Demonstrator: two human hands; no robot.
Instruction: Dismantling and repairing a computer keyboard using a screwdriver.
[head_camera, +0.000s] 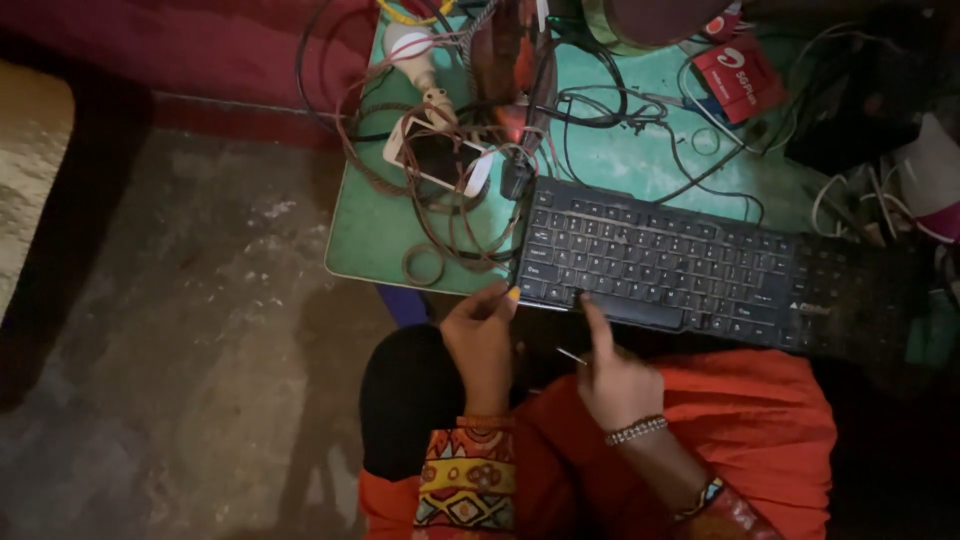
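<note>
A black keyboard (690, 270) lies whole at the worktop (380, 235) edge. Left hand (482, 340) grips its near-left corner, fingers closed on it. Right hand (615, 375) holds a thin tool (571, 355), forefinger touching the front key row. No keys look removed yet.

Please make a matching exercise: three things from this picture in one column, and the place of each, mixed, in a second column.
1. left hand
2. right hand
3. phone

A. under the tangled wires on the green table
B. holding the black keyboard at its left corner
C. forefinger on the keyboard's front row of keys

Pairs: 1-B, 2-C, 3-A
</note>
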